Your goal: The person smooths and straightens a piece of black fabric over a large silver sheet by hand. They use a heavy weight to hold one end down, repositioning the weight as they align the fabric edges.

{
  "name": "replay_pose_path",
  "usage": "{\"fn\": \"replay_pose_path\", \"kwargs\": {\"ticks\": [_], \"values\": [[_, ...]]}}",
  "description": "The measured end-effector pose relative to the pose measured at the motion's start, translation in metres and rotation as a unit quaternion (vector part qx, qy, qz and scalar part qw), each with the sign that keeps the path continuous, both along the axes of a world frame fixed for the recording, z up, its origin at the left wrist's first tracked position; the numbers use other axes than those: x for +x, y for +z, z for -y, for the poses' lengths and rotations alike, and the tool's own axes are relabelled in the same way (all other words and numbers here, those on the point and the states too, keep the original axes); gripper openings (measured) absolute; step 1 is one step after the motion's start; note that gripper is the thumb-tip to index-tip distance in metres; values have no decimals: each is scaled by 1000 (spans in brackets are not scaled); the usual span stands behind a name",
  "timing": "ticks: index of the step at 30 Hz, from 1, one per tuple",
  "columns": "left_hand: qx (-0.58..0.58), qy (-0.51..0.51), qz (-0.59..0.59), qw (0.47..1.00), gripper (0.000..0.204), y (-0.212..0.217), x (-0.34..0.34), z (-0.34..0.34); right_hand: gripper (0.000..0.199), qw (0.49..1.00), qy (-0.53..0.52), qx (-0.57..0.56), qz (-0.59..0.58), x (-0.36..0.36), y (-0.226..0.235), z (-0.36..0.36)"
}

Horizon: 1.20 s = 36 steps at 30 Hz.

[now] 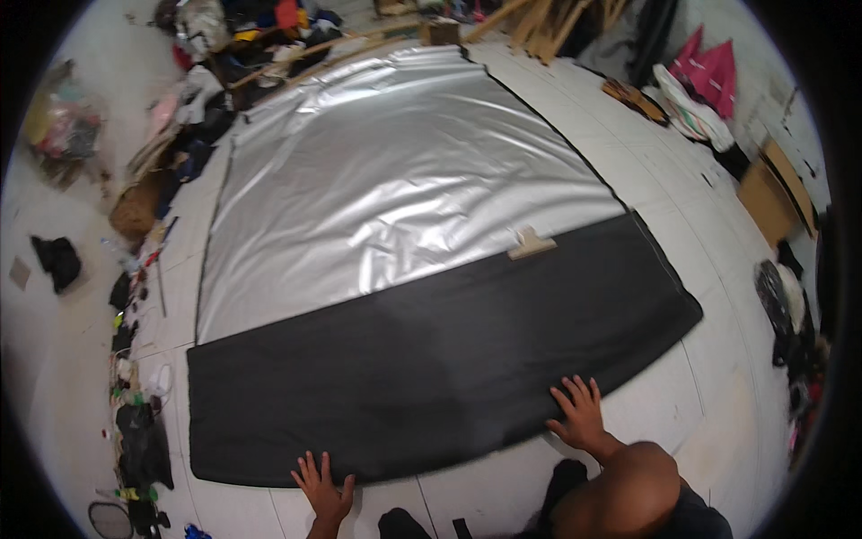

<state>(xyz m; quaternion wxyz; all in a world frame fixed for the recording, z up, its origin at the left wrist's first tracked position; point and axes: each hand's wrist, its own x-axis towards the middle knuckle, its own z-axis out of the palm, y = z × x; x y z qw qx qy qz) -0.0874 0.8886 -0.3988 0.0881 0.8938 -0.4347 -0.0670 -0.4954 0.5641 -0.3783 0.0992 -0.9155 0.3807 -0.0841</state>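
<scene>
A large silver sheet (pixel 386 171) is spread on the floor, its surface wrinkled toward the middle. Its near part shows a black side (pixel 431 368), apparently folded back over the silver. My left hand (pixel 324 490) lies with fingers spread on the near black edge, left of centre. Farther right, my right hand (pixel 580 415) rests on the same edge, fingers also apart. Neither hand holds anything. A beige T-shaped piece (pixel 532 243) lies across the line where black meets silver, beyond my right hand.
White floor tiles (pixel 718 386) surround the sheet. Clutter lines the left wall, including a black bag (pixel 144 445) and a racket-shaped thing (pixel 110 519). At the back are wooden slats (pixel 543 27). A cardboard box (pixel 774 193) and a pink bag (pixel 705 72) stand at the right.
</scene>
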Motion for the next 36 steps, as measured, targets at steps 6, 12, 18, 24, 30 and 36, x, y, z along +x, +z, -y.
{"fn": "replay_pose_path", "kwargs": {"ticks": [6, 12, 18, 24, 30, 36], "values": [[-1, 8, 72, 997, 67, -20, 6, 28, 64, 998, -7, -16, -55, 14, -29, 34], [27, -39, 117, 992, 76, -30, 33, 53, 72, 997, -6, -22, -74, 30, -54, 63], [91, -1, 9, 996, 66, -20, 31, 67, 75, 992, -14, 43, -119, 40, -56, 67], [63, -59, 59, 995, 70, -16, 20, 43, 73, 989, -53, 43, -133, 22, -40, 31], [29, 17, 136, 990, 69, -18, 24, 0, 64, 988, -150, 22, -13, 2, -17, 10], [-182, 572, -275, 751, 71, -41, 88, -68, 74, 651, -623, 332, 279, -80, -24, 45]]}}
